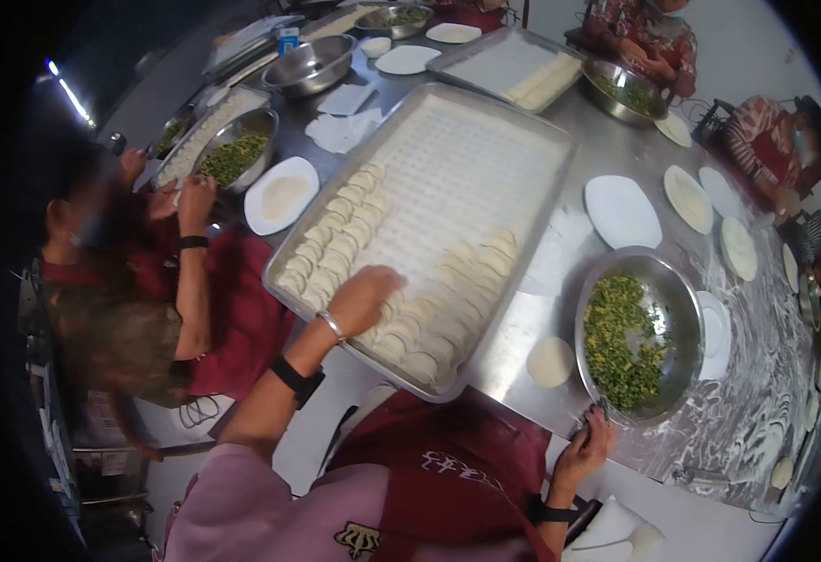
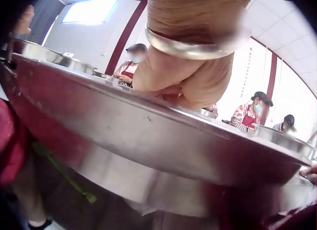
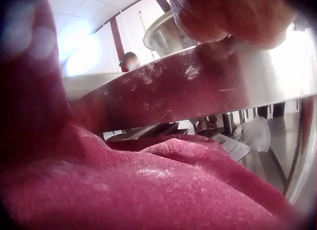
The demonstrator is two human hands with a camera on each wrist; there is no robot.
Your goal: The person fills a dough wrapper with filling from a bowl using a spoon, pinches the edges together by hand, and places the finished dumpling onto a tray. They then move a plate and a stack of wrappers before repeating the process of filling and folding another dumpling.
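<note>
My left hand (image 1: pixel 366 295) reaches over the near edge of a big steel tray (image 1: pixel 467 169) and rests on the rows of folded dumplings (image 1: pixel 336 234) there. Its fingertips are hidden. From below, the left wrist view shows this hand (image 2: pixel 183 76), with a silver bangle (image 2: pixel 193 46), behind the tray's rim (image 2: pixel 148 136). My right hand (image 1: pixel 586 450) sits at the table's near edge with fingers curled round a thin stick (image 1: pixel 602 409). Just beyond it stands a steel bowl (image 1: pixel 687 309) of green filling (image 1: pixel 616 337). A round dough wrapper (image 1: pixel 550 362) lies left of the bowl.
Other people work on the left (image 1: pixel 148 272) and at the far right (image 1: pixel 645 33). White plates (image 1: pixel 621 211), more bowls of filling (image 1: pixel 237 155) and a second tray (image 1: pixel 513 61) crowd the floured steel table (image 1: pixel 747 412). My red apron (image 3: pixel 148 190) fills the right wrist view.
</note>
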